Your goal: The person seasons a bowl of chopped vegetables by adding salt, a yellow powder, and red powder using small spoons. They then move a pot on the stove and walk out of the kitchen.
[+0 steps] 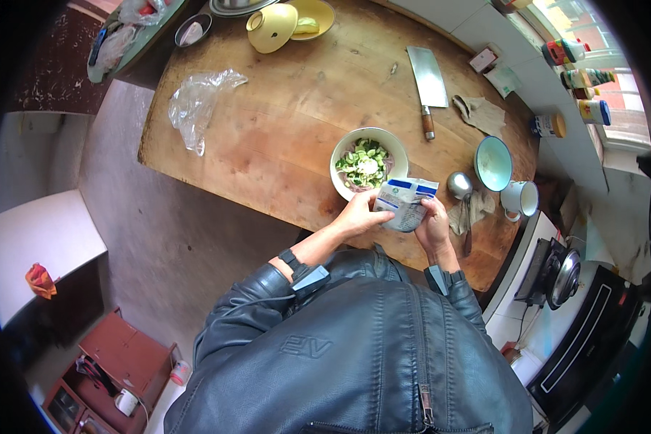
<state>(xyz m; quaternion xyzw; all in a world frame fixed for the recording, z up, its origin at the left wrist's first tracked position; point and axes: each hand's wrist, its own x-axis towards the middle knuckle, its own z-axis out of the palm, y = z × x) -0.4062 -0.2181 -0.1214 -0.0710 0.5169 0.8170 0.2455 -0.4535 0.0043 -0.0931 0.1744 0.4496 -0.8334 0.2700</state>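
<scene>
Looks down into a kitchen with a smooth grey floor (134, 181) and a broad wooden table (296, 94), lit from a window (629, 87) at the upper right. Has, near the table's front edge, a cream bowl (400, 155) with chopped green vegetables (362, 153) in it, a pale clump (369, 167) at the middle and pinkish pieces at the sides. Holds a small white-and-blue packet (405, 206) between both hands, just by the bowl's near right side and partly across the rim in this view. Grips the packet's left side with the left hand (359, 217), thumb laid over the front, and pinches the right edge with the right hand (434, 226). Cannot tell the packet's height above the table, nor whether sealed or torn. Looks, as a judgement, like the stage of handling the packet over a bowl of food already cut. Seems to call for a firm two-handed hold, a close check of the packet's top, and, if tipping anything out, a slow tilt well within the rim. Includes, to the right, a metal ladle (459, 185), a turquoise bowl (495, 168) and a white mug (512, 197); farther back, a cleaver (428, 79), handle toward the near side, and well to the left, a crumpled clear plastic bag (195, 105).
</scene>
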